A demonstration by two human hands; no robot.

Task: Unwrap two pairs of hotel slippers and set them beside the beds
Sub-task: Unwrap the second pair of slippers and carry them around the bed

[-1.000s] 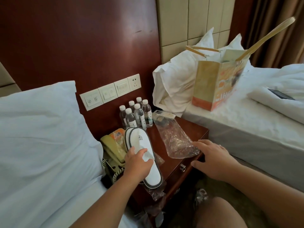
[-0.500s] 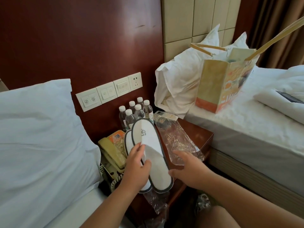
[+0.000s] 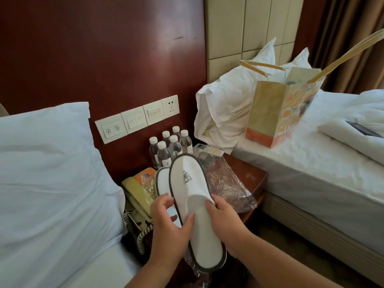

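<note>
A pair of white hotel slippers with grey edging is held above the wooden nightstand (image 3: 249, 177) between the two beds. The top slipper (image 3: 193, 188) faces me with a grey logo on its toe. The second slipper (image 3: 163, 181) peeks out behind it on the left. My left hand (image 3: 168, 221) grips the pair from the left, thumb across the top slipper's sole. My right hand (image 3: 223, 217) grips the top slipper's right edge. A clear plastic wrapper (image 3: 226, 186) lies crumpled on the nightstand, and another bit of plastic (image 3: 194, 265) hangs under the slippers.
Several water bottles (image 3: 170, 146) stand at the back of the nightstand beside a beige telephone (image 3: 137, 196). The left bed's pillow (image 3: 47, 163) is close. A paper bag (image 3: 278, 113) and pillows sit on the right bed (image 3: 311, 163).
Both slippers were lifted off the nightstand and fanned apart. My right hand left the nightstand's edge and took hold of the top slipper.
</note>
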